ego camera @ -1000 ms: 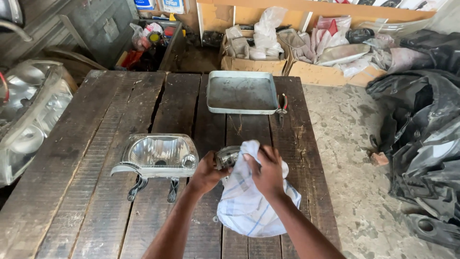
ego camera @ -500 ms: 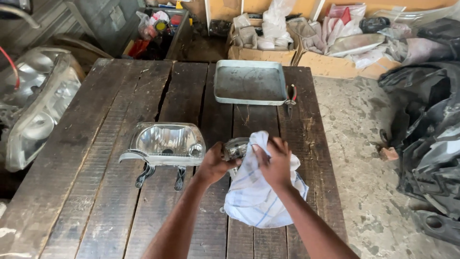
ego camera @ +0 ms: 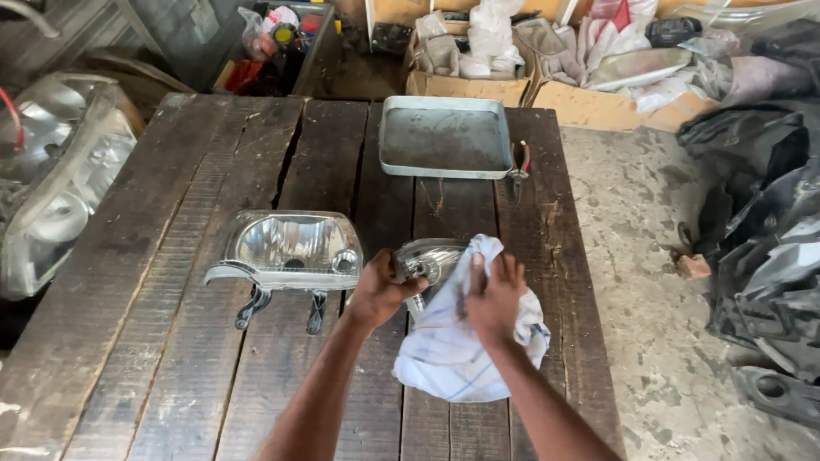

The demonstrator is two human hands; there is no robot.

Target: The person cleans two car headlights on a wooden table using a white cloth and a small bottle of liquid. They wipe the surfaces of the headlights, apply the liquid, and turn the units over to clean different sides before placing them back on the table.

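My left hand (ego camera: pixel 382 288) grips the edge of a small chrome lamp reflector (ego camera: pixel 431 258) that rests on the dark plank table (ego camera: pixel 171 256). My right hand (ego camera: pixel 494 294) presses a white cloth (ego camera: pixel 453 354) with thin blue stripes against the reflector's right side. The cloth drapes down over the table toward me and hides part of the reflector. Just left of my left hand a larger headlight housing (ego camera: pixel 290 246) with a shiny bowl lies face up, its black brackets pointing toward me.
A shallow grey metal tray (ego camera: pixel 444 137) sits at the table's far end, with red-handled pliers (ego camera: pixel 519 162) at its right. A big headlight unit (ego camera: pixel 51 179) lies off the table's left edge. Cardboard boxes with rags (ego camera: pixel 478 51) stand behind. Black car parts (ego camera: pixel 760 230) are piled on the right on the concrete floor.
The camera has shifted slightly. My right hand has slid the cloth over the reflector while my left hand keeps its hold; the other things have not moved.
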